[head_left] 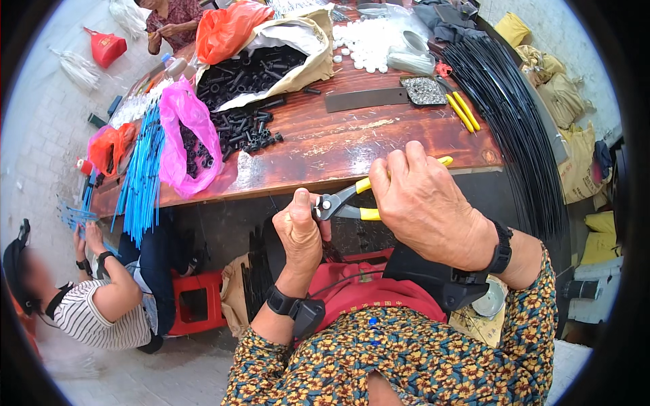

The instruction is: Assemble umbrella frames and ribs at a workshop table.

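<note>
My right hand [430,206] is wrapped round the yellow handles of a pair of cutting pliers [347,197], held just off the table's near edge. The steel jaws point left, up against the fingers of my left hand [296,233]. That hand is closed with its thumb up, and whatever it pinches at the jaws is hidden or too thin to make out. Below both hands, a red cloth [369,298] covers my lap, with a thin dark cord lying across it.
On the wooden table [305,149] are a sack of black plastic fittings [254,74], a pink bag [189,142], blue strands [141,169], white caps [365,40], a tray of small metal pieces [425,90], other yellow-handled pliers [463,111] and long black cables [508,128]. Co-workers sit left and across.
</note>
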Demonstrator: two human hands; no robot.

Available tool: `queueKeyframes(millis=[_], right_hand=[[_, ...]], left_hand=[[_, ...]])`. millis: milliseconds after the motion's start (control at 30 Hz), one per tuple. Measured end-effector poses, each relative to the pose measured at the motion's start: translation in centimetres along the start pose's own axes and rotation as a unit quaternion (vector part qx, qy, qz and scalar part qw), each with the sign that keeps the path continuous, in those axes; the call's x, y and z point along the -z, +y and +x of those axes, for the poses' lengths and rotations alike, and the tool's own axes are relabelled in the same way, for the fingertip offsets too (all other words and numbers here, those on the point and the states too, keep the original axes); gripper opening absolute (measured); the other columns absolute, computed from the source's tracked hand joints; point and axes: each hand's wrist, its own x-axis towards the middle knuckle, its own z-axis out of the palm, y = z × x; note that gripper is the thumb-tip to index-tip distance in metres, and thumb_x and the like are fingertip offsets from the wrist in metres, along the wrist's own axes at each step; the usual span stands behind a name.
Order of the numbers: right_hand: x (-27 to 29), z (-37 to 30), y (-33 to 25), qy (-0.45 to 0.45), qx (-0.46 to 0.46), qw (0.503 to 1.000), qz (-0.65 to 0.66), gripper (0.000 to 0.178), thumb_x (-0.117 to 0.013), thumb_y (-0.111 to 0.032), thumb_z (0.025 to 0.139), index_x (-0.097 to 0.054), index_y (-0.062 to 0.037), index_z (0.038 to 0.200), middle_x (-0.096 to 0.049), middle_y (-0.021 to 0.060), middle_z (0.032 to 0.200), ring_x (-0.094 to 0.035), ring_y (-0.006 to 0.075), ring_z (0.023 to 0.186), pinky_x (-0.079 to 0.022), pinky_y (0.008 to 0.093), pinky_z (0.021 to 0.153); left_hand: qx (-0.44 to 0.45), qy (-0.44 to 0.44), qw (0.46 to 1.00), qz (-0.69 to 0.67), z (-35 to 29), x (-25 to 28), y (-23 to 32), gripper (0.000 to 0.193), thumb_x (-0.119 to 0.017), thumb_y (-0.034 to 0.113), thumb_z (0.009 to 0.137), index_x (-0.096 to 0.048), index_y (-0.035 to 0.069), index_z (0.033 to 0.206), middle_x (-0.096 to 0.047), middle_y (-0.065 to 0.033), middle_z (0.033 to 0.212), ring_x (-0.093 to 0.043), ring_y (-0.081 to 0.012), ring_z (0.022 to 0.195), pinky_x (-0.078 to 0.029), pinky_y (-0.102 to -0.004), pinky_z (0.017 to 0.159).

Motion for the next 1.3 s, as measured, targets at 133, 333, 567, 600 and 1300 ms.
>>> queueKeyframes(millis=[133,333,567,600,1300], right_hand=[[0.2,0.0,0.1,-0.022,0.024,0.999,-0.018,0.026,-0.062,-0.008,0.067,-0.053,0.004,0.088,-0.049,0.0117,0.077,-0.048,0.0229,0.075,-0.04,0.0323,0.064],[-0.1,0.1,-0.9,-0.032,-0.009,0.999,-0.034,0.026,-0.062,-0.008,0.067,-0.054,0.0046,0.089,-0.048,0.0118,0.076,-0.048,0.0232,0.076,-0.041,0.0314,0.064],[-3.7,-0.1,-3.1,0.047,-0.102,0.994,0.002,0.034,-0.06,-0.015,0.075,-0.057,0.0076,0.099,-0.055,0.0125,0.08,-0.052,0.0228,0.078,-0.043,0.032,0.063],[-3.7,-0.1,-3.1,0.05,-0.101,0.994,0.004,0.034,-0.06,-0.015,0.075,-0.057,0.0076,0.099,-0.055,0.0125,0.08,-0.052,0.0228,0.078,-0.043,0.032,0.063],[-2.7,0.2,-0.8,0.045,-0.049,0.997,0.032,0.033,-0.065,-0.013,0.07,-0.055,0.0049,0.096,-0.053,0.0146,0.085,-0.051,0.0264,0.085,-0.045,0.0325,0.069]], left_hand=[[0.0,0.013,1.0,0.0,0.2,-0.2,-0.1,0.056,-0.051,0.049,0.096,-0.062,0.0,0.071,-0.05,-0.0015,0.051,-0.042,-0.0079,0.041,-0.029,-0.0236,0.04],[-0.033,0.02,0.999,-0.01,1.0,-0.3,-1.1,0.056,-0.05,0.048,0.097,-0.062,0.0,0.071,-0.049,0.0011,0.054,-0.04,-0.0063,0.043,-0.026,-0.023,0.04],[0.024,0.03,0.997,-0.074,1.6,-0.8,0.1,0.066,-0.045,0.058,0.096,-0.064,-0.003,0.078,-0.039,0.0026,0.044,-0.034,-0.0078,0.037,-0.024,-0.0235,0.038],[0.021,0.032,0.997,-0.072,1.6,-0.6,0.1,0.066,-0.045,0.058,0.096,-0.064,-0.003,0.078,-0.039,0.0026,0.044,-0.034,-0.0078,0.037,-0.024,-0.0235,0.038],[0.025,0.004,0.995,-0.096,1.1,-0.4,0.5,0.062,-0.048,0.052,0.097,-0.07,-0.006,0.09,-0.046,0.0031,0.05,-0.036,-0.0047,0.043,-0.024,-0.0219,0.041]])
